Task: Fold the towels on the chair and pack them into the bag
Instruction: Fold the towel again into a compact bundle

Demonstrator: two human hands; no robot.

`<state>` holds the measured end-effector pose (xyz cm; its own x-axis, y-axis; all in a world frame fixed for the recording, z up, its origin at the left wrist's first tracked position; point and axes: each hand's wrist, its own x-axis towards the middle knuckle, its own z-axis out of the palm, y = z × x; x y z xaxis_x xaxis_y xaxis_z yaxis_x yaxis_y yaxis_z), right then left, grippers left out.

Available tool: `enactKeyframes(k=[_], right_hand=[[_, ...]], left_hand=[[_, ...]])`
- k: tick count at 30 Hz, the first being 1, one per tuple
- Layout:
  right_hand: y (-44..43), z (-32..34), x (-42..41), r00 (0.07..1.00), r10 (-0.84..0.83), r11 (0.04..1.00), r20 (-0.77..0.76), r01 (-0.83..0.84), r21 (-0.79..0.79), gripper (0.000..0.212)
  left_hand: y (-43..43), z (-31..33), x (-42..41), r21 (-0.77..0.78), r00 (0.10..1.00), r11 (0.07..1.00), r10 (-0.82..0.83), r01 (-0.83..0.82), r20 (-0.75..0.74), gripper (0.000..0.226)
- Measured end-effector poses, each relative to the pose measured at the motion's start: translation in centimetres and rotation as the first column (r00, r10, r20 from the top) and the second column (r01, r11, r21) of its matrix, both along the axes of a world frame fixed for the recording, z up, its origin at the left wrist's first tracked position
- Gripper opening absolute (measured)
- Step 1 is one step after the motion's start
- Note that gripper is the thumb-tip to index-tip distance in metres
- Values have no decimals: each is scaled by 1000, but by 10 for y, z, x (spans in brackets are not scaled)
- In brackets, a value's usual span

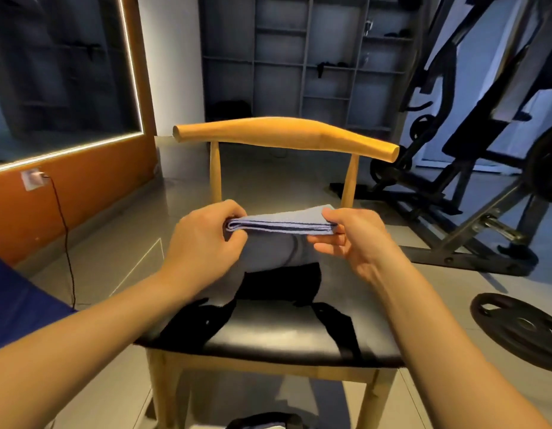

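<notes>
A light blue towel (281,222), folded into a flat stack of layers, is held in the air above the chair seat. My left hand (206,239) pinches its left end and my right hand (349,239) pinches its right end. Below it a grey cloth (268,252) lies on the black padded seat (268,332) of the wooden chair (284,134). A black bag (278,283) lies flat on the seat, its straps spreading toward the front edge.
A weight plate (519,329) lies on the floor at the right, with a gym machine (472,150) behind it. A cable (64,243) hangs from a wall socket at the left. Something dark and white (262,422) sits on the floor under the chair's front.
</notes>
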<state>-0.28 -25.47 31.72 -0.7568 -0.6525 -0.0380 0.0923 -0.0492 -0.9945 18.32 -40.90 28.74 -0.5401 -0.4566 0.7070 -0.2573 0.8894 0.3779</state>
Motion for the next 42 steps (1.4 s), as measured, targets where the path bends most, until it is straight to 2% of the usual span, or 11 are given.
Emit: enactKeyframes(k=[5,10,17,21,26,32,34,36,38,40,42], right_hand=[[-29,65,-20,993,-114,980,-23,109,-167,28],[-55,95,-45,995,-5,999,100,10,-51,17],[-44,98,-48,1000,20,981,22,-15,-196,17],[-14,26,-31,998,33,999,62,-31,-33,12],[23,-80,-10,985,120,915,125,-159,371,16],[47,-100,5,966,255,864,39,-246,439,25],[49,-99,8,936,329,821,-125,-218,528,27],[49,-101,8,768,426,767,-479,-26,641,29],[48,-104,12,415,516,749,-749,206,630,37],[45,-108,16,150,576,764,-803,252,595,51],[40,-114,17,39,615,763,-788,225,606,56]], left_hand=[[-35,74,-28,245,969,944,-183,220,-163,18],[-77,108,-72,497,986,853,-152,163,-62,13],[-66,115,-66,285,943,920,-190,268,-272,19],[-48,41,-28,206,953,931,-295,302,-64,26],[-31,-63,6,297,838,928,-341,226,427,28],[-22,-95,17,192,810,941,-337,278,480,9],[-22,-98,17,188,839,948,-317,259,442,12],[-21,-101,17,213,861,943,-322,255,395,13],[-20,-102,18,259,865,935,-330,243,377,12],[-19,-102,18,296,868,928,-330,226,371,11],[-19,-101,19,343,869,914,-341,217,358,10]])
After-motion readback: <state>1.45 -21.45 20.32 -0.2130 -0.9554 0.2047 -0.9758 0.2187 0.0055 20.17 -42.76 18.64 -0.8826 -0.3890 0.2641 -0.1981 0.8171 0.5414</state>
